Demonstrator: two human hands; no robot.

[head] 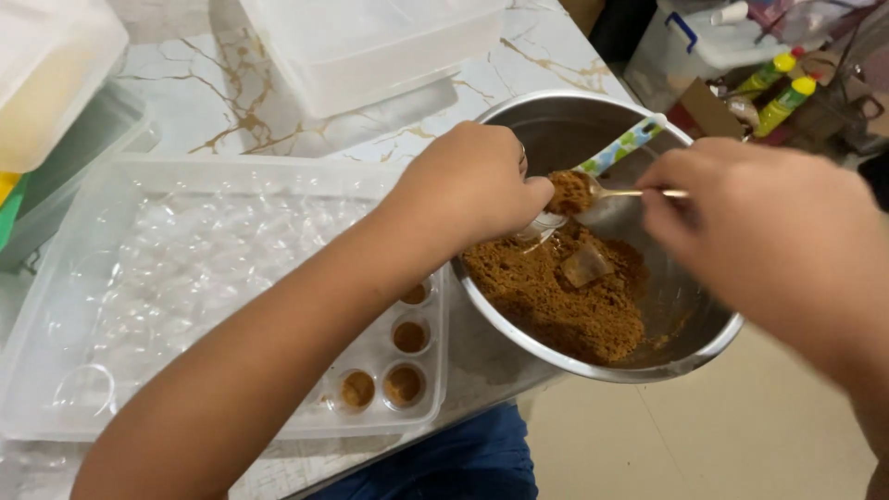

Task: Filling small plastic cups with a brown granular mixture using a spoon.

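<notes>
Hands: two, left hand (468,181) and right hand (769,231)
Steel bowl (593,366): one, under both hands
Spoons: two
Filled tray cups: four, below left hand
Yellow-capped bottles: two, beyond right hand
Clear lidded boxes: two

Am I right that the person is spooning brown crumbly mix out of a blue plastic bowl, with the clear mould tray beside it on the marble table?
Not quite: the bowl is shiny metal, not blue plastic, as the head view shows. The rest holds: the right hand holds a spoon heaped with brown crumbly mix over the bowl, the left hand meets it there, and the clear mould tray lies beside it on the marble table.
</notes>
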